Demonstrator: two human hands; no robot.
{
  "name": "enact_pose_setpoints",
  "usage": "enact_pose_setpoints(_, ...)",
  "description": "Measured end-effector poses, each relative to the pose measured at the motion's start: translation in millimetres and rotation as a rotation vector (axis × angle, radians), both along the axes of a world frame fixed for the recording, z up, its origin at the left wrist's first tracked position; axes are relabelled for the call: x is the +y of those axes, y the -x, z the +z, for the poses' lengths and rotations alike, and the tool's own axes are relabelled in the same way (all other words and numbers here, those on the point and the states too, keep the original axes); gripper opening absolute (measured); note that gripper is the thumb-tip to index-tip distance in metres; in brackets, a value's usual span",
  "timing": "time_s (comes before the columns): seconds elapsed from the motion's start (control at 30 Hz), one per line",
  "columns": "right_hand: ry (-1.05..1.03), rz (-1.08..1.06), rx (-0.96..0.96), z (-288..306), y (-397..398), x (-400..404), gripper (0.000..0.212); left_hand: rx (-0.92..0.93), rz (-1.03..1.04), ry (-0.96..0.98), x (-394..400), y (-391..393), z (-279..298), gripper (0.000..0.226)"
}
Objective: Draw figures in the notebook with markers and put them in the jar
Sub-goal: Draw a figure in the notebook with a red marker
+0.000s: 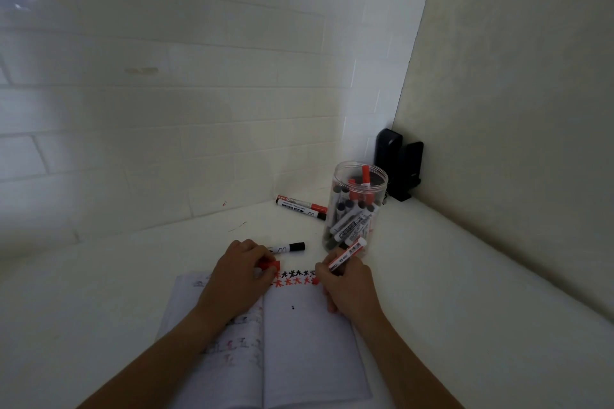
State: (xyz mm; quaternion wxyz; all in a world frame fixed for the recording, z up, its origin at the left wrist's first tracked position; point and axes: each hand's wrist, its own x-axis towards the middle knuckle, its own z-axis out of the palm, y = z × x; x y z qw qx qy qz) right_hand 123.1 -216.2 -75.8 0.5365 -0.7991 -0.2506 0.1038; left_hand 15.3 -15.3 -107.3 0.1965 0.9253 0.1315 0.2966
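Note:
An open notebook (299, 342) lies on the white table, with a row of black and a row of red small figures (295, 278) along the top of its right page. My right hand (345, 282) grips a red marker (349, 254) with its tip down at the right end of the red row. My left hand (236, 276) rests on the notebook's top left and pinches the red cap (269, 265). A clear plastic jar (354, 209) stands just beyond my right hand, holding several markers.
A black-capped marker (287, 247) lies just beyond my left hand. Two more markers (302, 207) lie left of the jar by the tiled wall. A black device (398, 166) stands in the corner. A wall runs along the table's right side.

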Motion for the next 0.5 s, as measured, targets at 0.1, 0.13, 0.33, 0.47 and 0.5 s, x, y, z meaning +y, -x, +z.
enact_pose_setpoints(0.1,0.01,0.016,0.006,0.6,0.8,0.3,0.017,-0.006,-0.004,-0.002,-0.1,-0.4,-0.3,0.007)
enact_pose_setpoints(0.13,0.012,0.02,0.01,0.9,0.9,0.4,0.017,-0.009,-0.003,-0.005,0.4,-0.5,-0.3,0.007)
enact_pose_setpoints(0.33,-0.028,0.048,0.0,3.0,3.6,-1.1,0.018,-0.017,-0.021,-0.016,1.3,-1.0,-0.9,0.009)
enact_pose_setpoints(0.47,-0.171,0.078,0.039,7.1,6.1,-1.2,0.024,-0.082,-0.085,-0.038,-1.9,0.7,5.4,0.018)
enact_pose_setpoints(0.5,-0.213,0.089,0.069,8.1,6.3,-0.9,0.026,-0.085,-0.11,-0.035,-2.8,1.8,7.0,0.021)
